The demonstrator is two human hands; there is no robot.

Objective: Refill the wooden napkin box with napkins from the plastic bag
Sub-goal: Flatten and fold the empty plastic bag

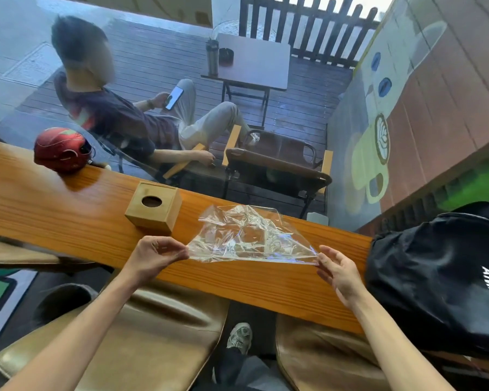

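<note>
Both hands [156, 253] [338, 270] on crumpled plastic bag [249, 235], long axis left-right.

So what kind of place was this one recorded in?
Most likely a café: a long wooden counter faces a window onto a deck with a folding table, the wall mural shows a latte-art cup, and a wooden napkin box sits on the counter.

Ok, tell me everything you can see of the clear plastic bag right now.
The clear crinkled plastic bag looks flat and empty; no napkins show inside. It lies on the long orange wooden counter, right of the square wooden napkin box. The left hand pinches its near left corner; the right hand has fingertips at its near right corner.
</note>
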